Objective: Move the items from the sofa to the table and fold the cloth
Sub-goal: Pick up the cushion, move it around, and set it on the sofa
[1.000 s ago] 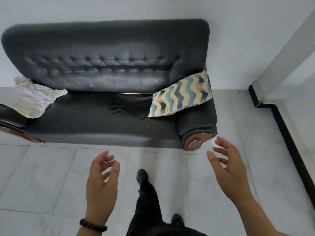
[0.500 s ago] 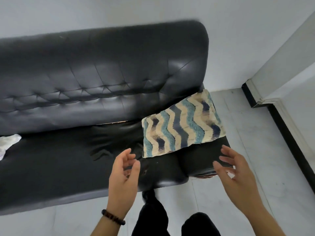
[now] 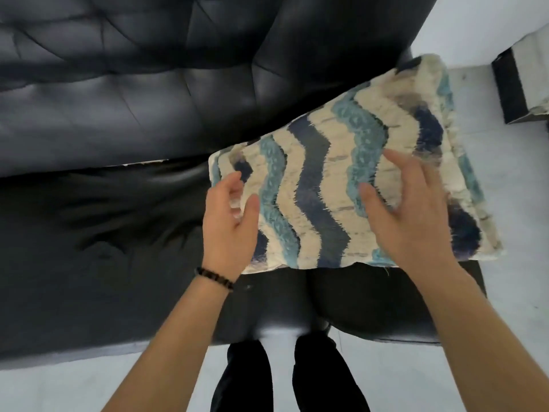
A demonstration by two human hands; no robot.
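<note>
Cushion (image 3: 320, 179) at right centre of frame, propped on sofa (image 3: 118, 114) arm — left grip (image 3: 228, 221) loosely curved at its edge, right grip (image 3: 413, 215) spread flat above, neither clasping yet. Risk: one-sided pinch — limp cushion sagging, slipping free.

No words, numbers or signs can be read anywhere here. The fluffy cushion with cream, teal and dark blue zigzag stripes (image 3: 320, 188) shows only its wavy pattern. The black leather sofa (image 3: 118, 114) shows only its shiny skin and stitched folds, with no tag or label to read.
</note>
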